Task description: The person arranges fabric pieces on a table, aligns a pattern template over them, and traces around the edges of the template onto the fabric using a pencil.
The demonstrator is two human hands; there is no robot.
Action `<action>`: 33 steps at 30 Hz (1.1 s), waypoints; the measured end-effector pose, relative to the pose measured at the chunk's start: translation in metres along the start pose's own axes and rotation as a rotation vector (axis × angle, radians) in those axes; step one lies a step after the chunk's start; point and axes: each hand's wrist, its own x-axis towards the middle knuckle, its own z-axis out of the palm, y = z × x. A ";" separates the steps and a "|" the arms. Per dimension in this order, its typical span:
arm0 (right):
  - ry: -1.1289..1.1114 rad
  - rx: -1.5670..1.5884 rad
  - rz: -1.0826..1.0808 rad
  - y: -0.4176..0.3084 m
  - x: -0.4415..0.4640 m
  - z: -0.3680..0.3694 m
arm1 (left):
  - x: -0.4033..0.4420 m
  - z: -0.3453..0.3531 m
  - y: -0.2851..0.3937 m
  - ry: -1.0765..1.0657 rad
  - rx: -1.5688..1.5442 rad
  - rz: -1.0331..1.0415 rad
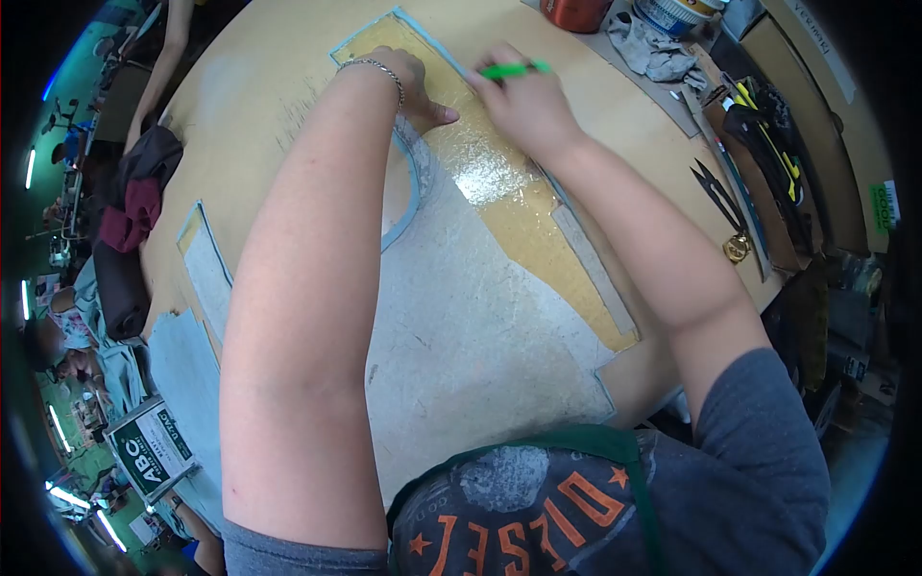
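My left hand [415, 88] lies on the yellow upper part of a large flat template [471, 336] with blue edging, its thumb stretched out to the side and its other fingers partly hidden. To its right, my right hand [526, 108] grips a bright green pen-like tool [517, 70] at the template's right edge; its tip is hidden. Below my left hand, the template has a curved cutout with a blue rim [414, 197]. A narrow grey strip [594, 267] lies along the right side.
Scissors [720, 200] and a box of tools [768, 144] are at the right. A grey rag [653, 48], a red container [576, 12] and a white tub [672, 13] stand at the top. Dark cloth [130, 230] hangs at the left, near another person's arm [171, 62].
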 end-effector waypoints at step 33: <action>0.077 0.317 0.099 0.026 0.120 0.074 | 0.001 -0.002 -0.003 -0.016 -0.018 0.022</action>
